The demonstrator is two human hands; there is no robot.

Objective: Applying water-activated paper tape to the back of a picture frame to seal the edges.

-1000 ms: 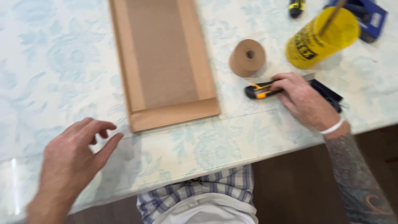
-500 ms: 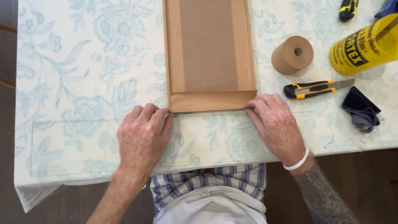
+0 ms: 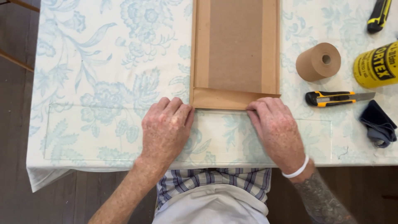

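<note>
A long brown board (image 3: 235,45) with paper strips taped along its edges lies on the table and runs off the top of the head view. My left hand (image 3: 166,128) rests flat at its near left corner, fingertips touching the folded paper edge. At the near right corner my right hand (image 3: 275,130) presses fingertips against the same edge. Neither hand holds anything.
A roll of brown paper tape (image 3: 318,62) lies right of the board. A yellow-and-black utility knife (image 3: 338,98), blade out, sits below it. A yellow can (image 3: 377,65), a second knife (image 3: 378,16) and a dark cloth (image 3: 377,123) are at the right. The floral tablecloth (image 3: 99,83) covers the table.
My right hand left the utility knife and both hands came to the board's near corners. They have stayed pressed there over the last half second while the view shifted.
</note>
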